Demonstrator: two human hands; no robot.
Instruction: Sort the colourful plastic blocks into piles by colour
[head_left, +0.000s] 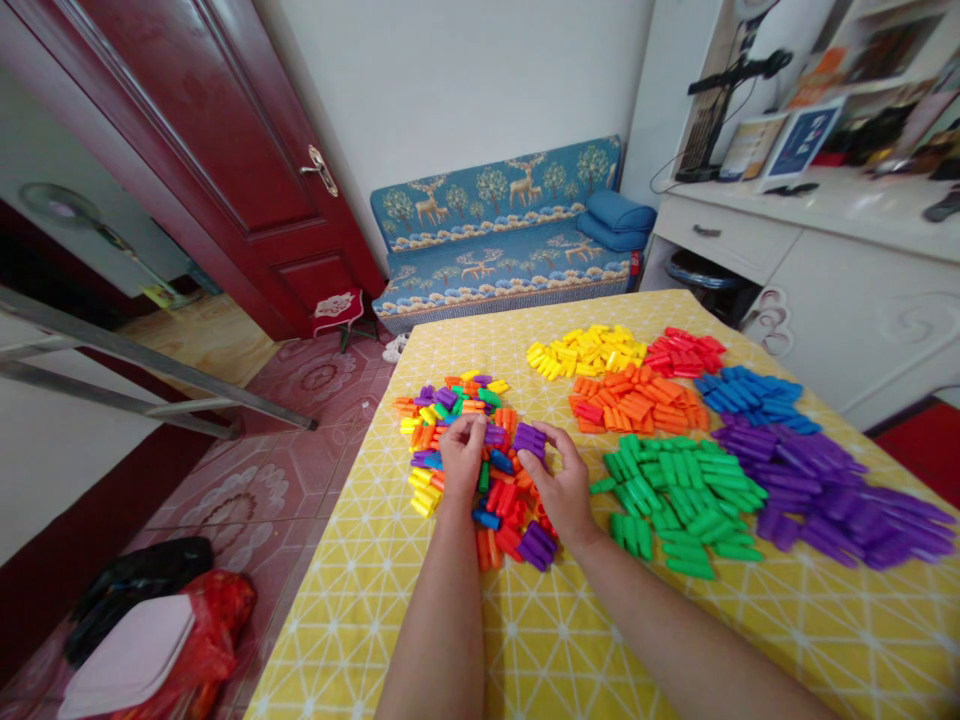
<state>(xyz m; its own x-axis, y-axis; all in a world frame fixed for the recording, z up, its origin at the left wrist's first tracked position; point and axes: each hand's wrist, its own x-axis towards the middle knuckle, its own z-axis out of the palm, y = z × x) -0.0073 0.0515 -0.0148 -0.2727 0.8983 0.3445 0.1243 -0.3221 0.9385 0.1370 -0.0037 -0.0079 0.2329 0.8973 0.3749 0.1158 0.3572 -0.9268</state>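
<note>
My right hand (pixel 564 488) grips a cluster of purple ribbed plastic pieces (pixel 529 440) between thumb and fingers. Close by on its left, my left hand (pixel 463 455) is closed in a pinch at a single purple plastic piece (pixel 495 435); the fingers partly hide the contact. Both hands are over a mixed pile of plastic pieces (pixel 507 500) in red, orange, yellow, green, blue and purple. Right of the hands lie single-colour heaps: green pieces (pixel 679 490), orange pieces (pixel 637 400), yellow pieces (pixel 587 350), red pieces (pixel 684 352), blue pieces (pixel 754 397) and purple pieces (pixel 840 490).
Everything lies on a table with a yellow patterned cloth (pixel 555 640). Beyond its far edge is a blue sofa (pixel 495 265). A white cabinet (pixel 862 300) borders the right side. On the floor at left are bags (pixel 225 610) and a metal ladder-like frame (pixel 172 370).
</note>
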